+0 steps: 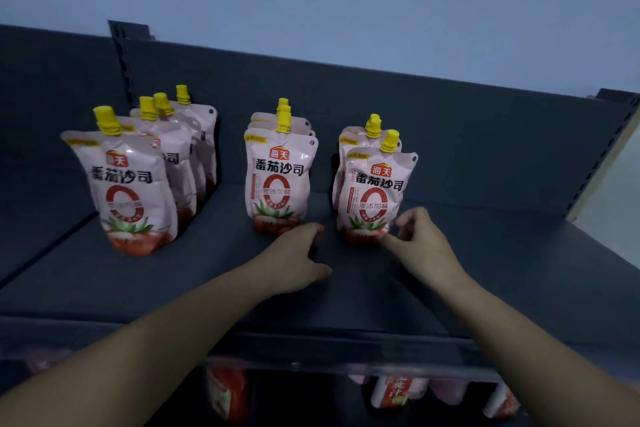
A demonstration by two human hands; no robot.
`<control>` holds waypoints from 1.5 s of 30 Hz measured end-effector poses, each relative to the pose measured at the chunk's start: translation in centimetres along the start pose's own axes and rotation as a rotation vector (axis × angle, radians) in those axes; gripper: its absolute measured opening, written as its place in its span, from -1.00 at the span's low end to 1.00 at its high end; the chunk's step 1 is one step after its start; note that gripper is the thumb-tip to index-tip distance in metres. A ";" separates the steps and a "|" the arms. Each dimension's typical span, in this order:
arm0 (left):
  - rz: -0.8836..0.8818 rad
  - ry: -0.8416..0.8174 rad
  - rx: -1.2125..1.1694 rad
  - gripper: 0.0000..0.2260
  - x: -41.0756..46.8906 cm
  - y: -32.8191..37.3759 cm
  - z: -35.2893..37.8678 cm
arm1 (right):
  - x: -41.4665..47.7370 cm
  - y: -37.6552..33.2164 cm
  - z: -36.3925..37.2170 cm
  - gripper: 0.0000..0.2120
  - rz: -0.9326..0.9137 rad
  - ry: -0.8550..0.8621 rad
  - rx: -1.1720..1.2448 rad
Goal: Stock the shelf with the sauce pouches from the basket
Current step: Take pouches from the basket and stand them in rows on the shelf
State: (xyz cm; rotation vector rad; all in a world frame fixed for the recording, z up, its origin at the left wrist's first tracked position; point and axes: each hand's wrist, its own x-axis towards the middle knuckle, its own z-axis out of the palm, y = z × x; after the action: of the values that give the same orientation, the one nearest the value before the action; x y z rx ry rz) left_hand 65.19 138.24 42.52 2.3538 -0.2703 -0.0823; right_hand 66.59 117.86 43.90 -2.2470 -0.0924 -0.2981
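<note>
Pink sauce pouches with yellow caps stand upright in three rows on the dark shelf (173,274). The left row's front pouch (130,187) leans a little. The middle row's front pouch (277,180) and the right row's front pouch (374,194) face me. My left hand (298,256) rests on the shelf with fingers apart, just in front of the middle pouch's base. My right hand (420,239) hovers at the lower right corner of the right front pouch, its fingertips touching or nearly touching it, holding nothing. The basket is out of view.
The shelf's back panel (450,121) rises behind the rows. A slotted upright (126,55) stands at the back left, and a side bracket (602,156) closes the right end. More pouches (394,392) lie on the lower shelf under the front rail (311,347).
</note>
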 end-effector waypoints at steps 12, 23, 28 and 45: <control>-0.240 0.407 0.603 -0.72 -16.1 -1.9 -4.5 | -6.2 -7.7 3.8 -0.57 -0.689 -0.399 -0.213; -0.892 0.448 0.631 -0.59 -38.7 -9.4 -4.7 | -16.7 -16.3 14.6 -0.51 -1.115 -0.761 -0.138; -1.087 0.433 0.592 -0.58 -45.1 -12.6 -3.5 | -20.5 -18.2 20.5 -0.49 -1.242 -0.958 -0.304; -1.319 0.337 0.444 -0.68 -56.6 -27.2 -6.5 | -31.0 -24.1 43.5 -0.59 -1.368 -1.244 -0.607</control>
State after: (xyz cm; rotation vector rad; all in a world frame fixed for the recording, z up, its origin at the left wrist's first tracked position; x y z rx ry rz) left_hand 15.47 174.01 27.03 2.4916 1.5675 -0.2605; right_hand 40.48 167.75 27.66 -2.1746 -2.4385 0.5051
